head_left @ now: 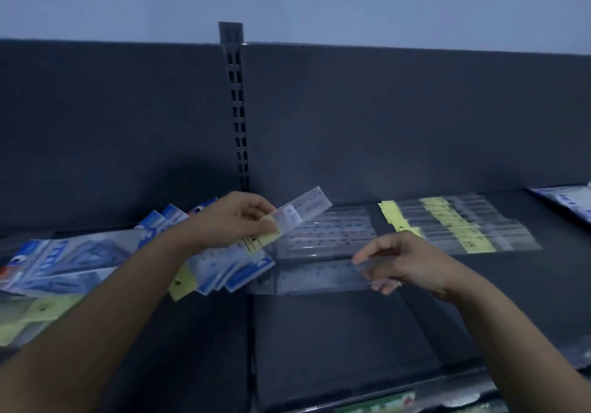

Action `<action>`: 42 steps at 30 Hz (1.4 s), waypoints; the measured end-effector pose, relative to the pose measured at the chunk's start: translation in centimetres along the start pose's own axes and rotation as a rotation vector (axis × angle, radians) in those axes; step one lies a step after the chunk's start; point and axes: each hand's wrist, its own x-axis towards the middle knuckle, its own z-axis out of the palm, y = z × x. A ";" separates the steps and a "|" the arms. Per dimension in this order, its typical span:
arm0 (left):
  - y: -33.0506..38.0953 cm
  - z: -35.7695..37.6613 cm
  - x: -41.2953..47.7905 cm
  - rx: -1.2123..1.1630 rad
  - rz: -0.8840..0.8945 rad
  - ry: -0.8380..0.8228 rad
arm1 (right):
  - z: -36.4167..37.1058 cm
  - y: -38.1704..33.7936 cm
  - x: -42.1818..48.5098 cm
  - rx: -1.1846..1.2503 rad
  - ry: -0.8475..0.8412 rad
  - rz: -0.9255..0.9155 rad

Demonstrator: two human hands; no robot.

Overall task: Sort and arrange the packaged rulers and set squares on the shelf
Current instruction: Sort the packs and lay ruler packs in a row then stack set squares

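Observation:
My left hand [236, 219] pinches a clear packaged ruler [303, 209] with a yellow header, lifted and tilted up to the right above the dark shelf [319, 332]. My right hand [406, 260] grips the right end of another clear packaged ruler [319, 276], held level just above the shelf. Behind both lies a row of clear rulers [329, 233] flat on the shelf. Further right, several clear rulers with yellow headers [454, 224] lie side by side. A heap of blue packaged set squares [80, 262] lies at the left, partly under my left arm.
A slotted upright [236, 109] splits the dark back panel. More blue packs [566, 201] lie at the far right edge. Yellow-header packs [28, 316] sit at the lower left. A lower shelf with colourful goods [383, 403] shows at the bottom.

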 end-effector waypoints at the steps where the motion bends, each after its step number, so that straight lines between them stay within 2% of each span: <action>1: 0.6 1.2 0.5 0.029 0.004 0.026 | -1.5 0.8 -0.1 0.010 -0.019 -0.012; 4: 2.5 4.8 1.7 0.081 0.000 0.056 | -5.7 3.0 -0.9 0.049 -0.094 -0.031; 11: 5.6 10.0 2.5 0.149 -0.020 0.161 | -11.3 6.4 -1.9 0.070 -0.085 -0.015; 16: 6.3 10.6 3.0 0.229 -0.022 0.152 | -13.1 7.8 -2.7 0.116 0.042 -0.033; 23: 7.7 12.9 4.2 0.239 0.014 0.217 | -14.0 8.2 -3.7 0.115 -0.002 -0.044; 28: 9.5 16.7 8.3 0.218 0.068 0.158 | -15.1 9.7 -4.7 0.110 0.030 -0.080; 34: 13.6 24.2 14.7 0.218 0.070 0.012 | -21.8 12.9 -6.7 0.125 0.095 -0.092; 38: 15.5 28.5 18.0 0.290 0.036 -0.049 | -26.8 14.9 -6.9 0.127 0.071 -0.075; 42: 16.1 30.4 19.1 0.392 -0.010 -0.025 | -29.8 16.5 -6.4 0.138 -0.010 -0.070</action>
